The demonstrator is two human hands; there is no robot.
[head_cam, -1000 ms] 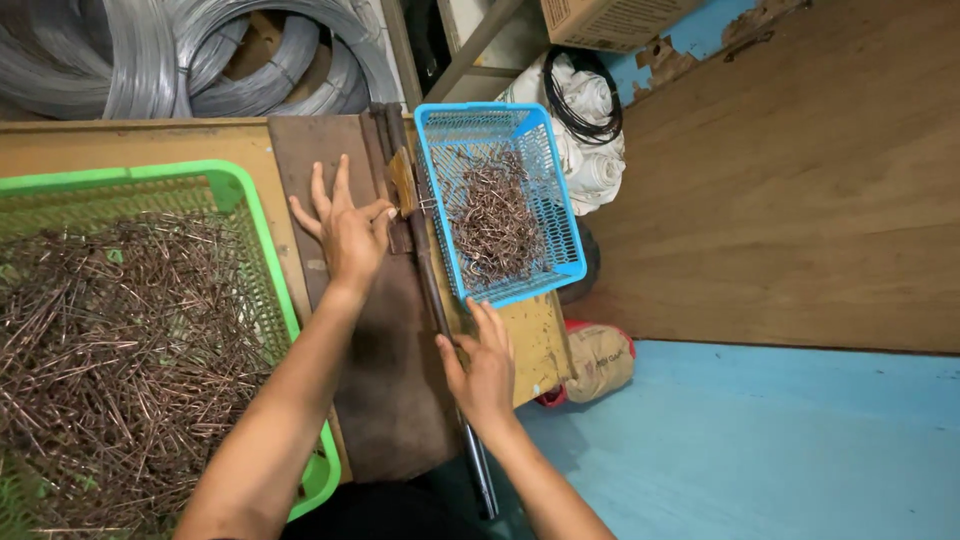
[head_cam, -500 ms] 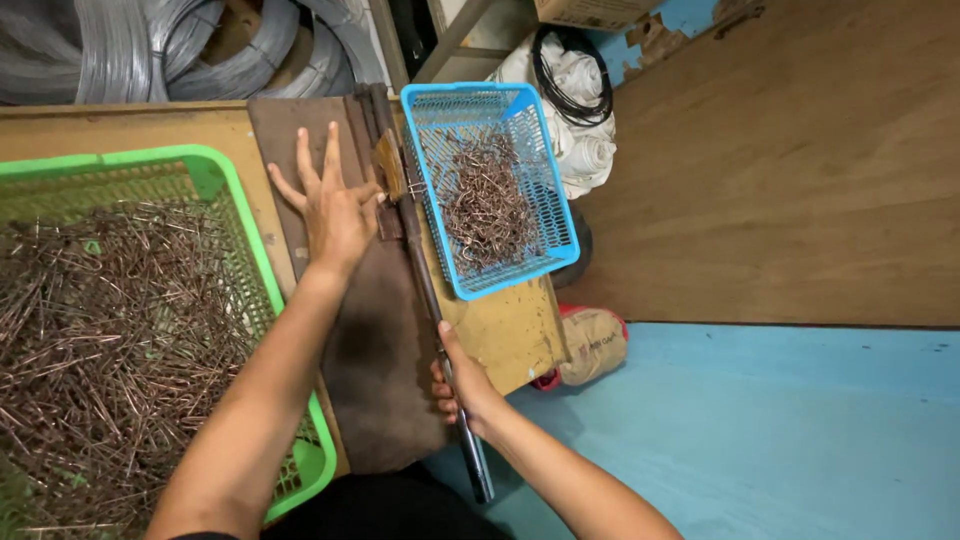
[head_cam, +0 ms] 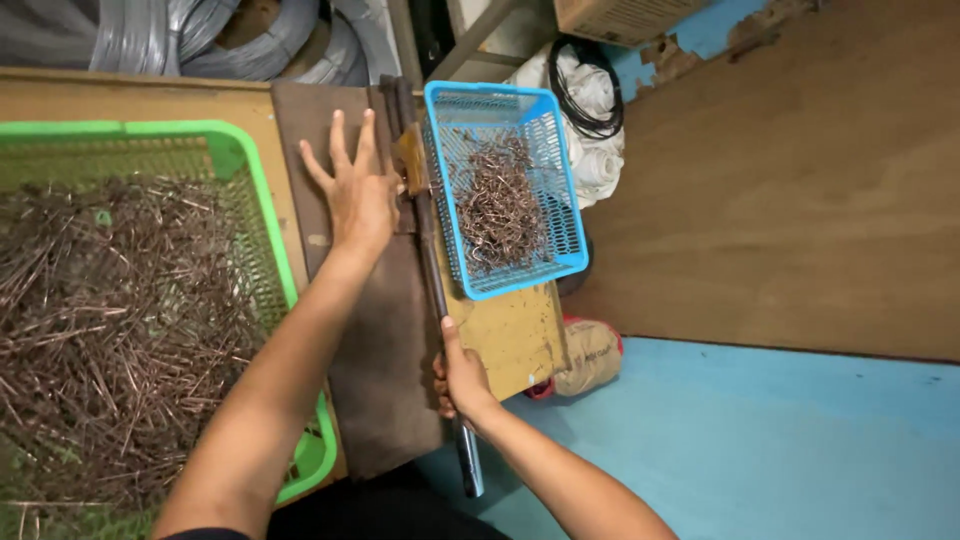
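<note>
Lever bar runs down the dark plate on the table; I see my right hand clamped on its lower end, left hand flat, fingers spread, beside its head. Blue basket just right. Since half a second ago, right hand sits slightly higher on the bar.

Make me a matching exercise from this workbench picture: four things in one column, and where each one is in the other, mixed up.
Things:
1. green basket
2. blue basket
3. left hand
4. right hand

Places:
A. wrapped around the long metal lever
B. far left, full of straight wire pieces
C. flat on the dark plate, fingers spread
D. right of the lever, holding bent wire pieces

Pairs: 1-B, 2-D, 3-C, 4-A
</note>
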